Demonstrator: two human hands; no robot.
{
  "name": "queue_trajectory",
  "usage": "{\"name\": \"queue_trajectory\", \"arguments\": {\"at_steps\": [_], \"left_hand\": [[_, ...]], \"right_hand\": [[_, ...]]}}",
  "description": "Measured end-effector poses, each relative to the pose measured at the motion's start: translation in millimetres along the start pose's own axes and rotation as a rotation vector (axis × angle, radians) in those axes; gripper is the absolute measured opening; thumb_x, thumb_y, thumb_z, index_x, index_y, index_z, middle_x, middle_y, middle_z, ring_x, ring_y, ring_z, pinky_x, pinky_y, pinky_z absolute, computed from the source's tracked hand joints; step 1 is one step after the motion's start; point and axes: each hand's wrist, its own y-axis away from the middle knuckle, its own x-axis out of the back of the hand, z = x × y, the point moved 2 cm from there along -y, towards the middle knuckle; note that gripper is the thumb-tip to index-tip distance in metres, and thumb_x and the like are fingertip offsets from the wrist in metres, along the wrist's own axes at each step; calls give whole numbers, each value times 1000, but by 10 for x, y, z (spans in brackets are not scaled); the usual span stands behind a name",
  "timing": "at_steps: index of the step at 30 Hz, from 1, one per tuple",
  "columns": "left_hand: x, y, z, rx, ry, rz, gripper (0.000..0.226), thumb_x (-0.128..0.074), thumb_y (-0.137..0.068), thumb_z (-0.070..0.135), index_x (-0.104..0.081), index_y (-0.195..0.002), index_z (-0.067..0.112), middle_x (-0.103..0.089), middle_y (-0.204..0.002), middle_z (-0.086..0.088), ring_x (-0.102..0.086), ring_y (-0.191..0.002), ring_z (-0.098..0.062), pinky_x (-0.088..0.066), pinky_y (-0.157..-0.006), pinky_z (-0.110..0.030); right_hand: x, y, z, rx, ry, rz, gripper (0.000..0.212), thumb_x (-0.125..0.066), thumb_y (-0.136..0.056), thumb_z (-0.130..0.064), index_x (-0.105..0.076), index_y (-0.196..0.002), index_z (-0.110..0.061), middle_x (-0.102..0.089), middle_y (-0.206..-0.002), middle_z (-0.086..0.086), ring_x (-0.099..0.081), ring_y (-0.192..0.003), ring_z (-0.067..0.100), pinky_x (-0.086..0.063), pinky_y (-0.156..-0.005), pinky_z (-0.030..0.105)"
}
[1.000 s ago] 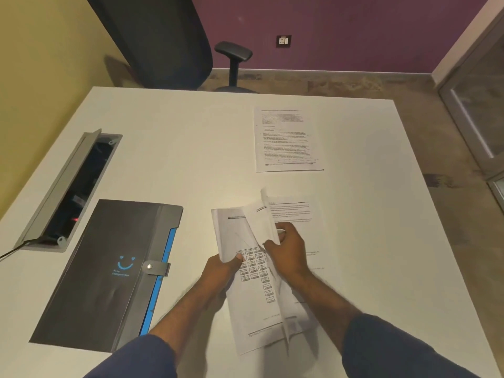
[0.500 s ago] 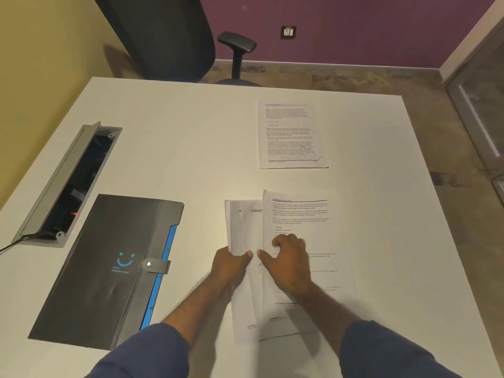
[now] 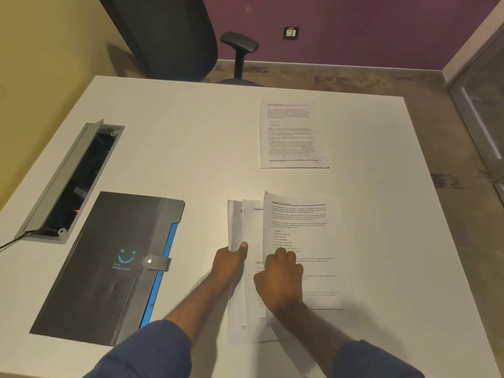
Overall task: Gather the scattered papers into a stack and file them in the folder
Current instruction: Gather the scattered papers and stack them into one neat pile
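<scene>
A loose pile of printed papers (image 3: 297, 222) lies on the white table (image 3: 191, 148) in front of me, its sheets fanned out sideways. My left hand (image 3: 230, 260) pinches the pile's left edge, thumb on top. My right hand (image 3: 281, 279) rests curled on the top sheet, fingers pressing its left edge. One more printed sheet (image 3: 291, 135) lies alone farther back on the table. A dark grey folder (image 3: 109, 268) with a blue edge, a smiley logo and a snap tab lies shut to the left of the pile.
An open grey cable box (image 3: 73, 181) is set into the table at the far left, a cable leading off it. A black office chair (image 3: 169, 36) stands behind the table's far edge. A glass door (image 3: 485, 110) is at the right.
A sheet held up and curled over the pile one second ago now lies flat. The sheets have slid apart sideways, and my left thumb has moved up the pile's left edge.
</scene>
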Motion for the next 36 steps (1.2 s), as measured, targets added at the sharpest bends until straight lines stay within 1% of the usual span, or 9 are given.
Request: {"name": "queue_trajectory", "arguments": {"at_steps": [7, 9, 11, 17, 21, 25, 29, 33, 36], "left_hand": [[7, 99, 0, -29, 130, -90, 46, -50, -89, 68, -71, -97, 27, -77, -78, 15, -75, -68, -9, -52, -48, -15], [-9, 106, 28, -105, 171, -156, 43, -71, -77, 65, -75, -102, 31, -79, -93, 14, -76, -81, -7, -57, -60, -17], [-27, 51, 6, -167, 155, -144, 38, -84, -72, 42, -75, -106, 27, -79, -98, 7, -77, -87, -14, -62, -70, -27], [19, -61, 117, -290, 20, 8, 20, -62, -89, 18, -72, -106, 15, -78, -98, -4, -74, -88, -22, -60, -78, -39], [105, -184, 335, -426, -132, 59, 18, -54, -99, 20, -68, -106, 12, -74, -98, -3, -70, -91, -21, -57, -79, -37], [214, -371, 407, -370, -93, 9, 21, -54, -100, 14, -67, -111, 2, -74, -107, -13, -69, -101, -33, -54, -92, -49], [253, -486, 433, -330, -68, -97, 22, -56, -100, 15, -67, -116, 6, -75, -107, -7, -72, -99, -26, -57, -91, -43], [279, -517, 440, -304, -24, -171, 19, -57, -100, 16, -66, -115, 11, -76, -105, -2, -74, -88, -9, -58, -70, -18], [270, -542, 413, -278, 13, -183, 18, -56, -100, 16, -67, -114, 12, -77, -107, -5, -74, -97, -21, -58, -85, -34]], "right_hand": [[-11, 39, -116, 150, -126, -72, 19, -49, -80, -22, -62, -92, -15, -58, -101, 1, -52, -99, 22, -49, -81, 35], [10, 16, -139, 223, -139, -79, 20, -50, -81, -23, -60, -97, -15, -57, -104, 1, -51, -100, 22, -46, -82, 34], [20, -10, -126, 285, -184, -90, 21, -51, -81, -25, -57, -100, -16, -56, -104, 0, -50, -100, 22, -46, -81, 33], [160, -223, 115, 361, -514, -18, 22, -63, -82, -40, -61, -88, -19, -57, -88, -7, -50, -87, 14, -44, -76, 29], [395, -572, 305, 286, -526, 125, 10, -64, -86, -28, -63, -91, -19, -60, -89, -5, -52, -88, 14, -47, -77, 32], [706, -1023, 485, 177, -565, 243, 9, -65, -86, -14, -66, -95, -15, -59, -90, -3, -53, -88, 15, -44, -75, 29], [940, -1602, 732, -124, -739, 363, 14, -66, -86, -13, -64, -99, -8, -63, -92, 8, -56, -80, 20, -37, -72, 24], [1017, -2194, 931, -414, -760, 345, 44, -69, -87, -30, -56, -117, 0, -64, -118, 20, -61, -106, 33, -42, -83, 28], [1029, -2529, 991, -600, -724, 261, 69, -71, -83, -46, -47, -125, 3, -56, -131, 23, -58, -117, 40, -48, -90, 38]]}}
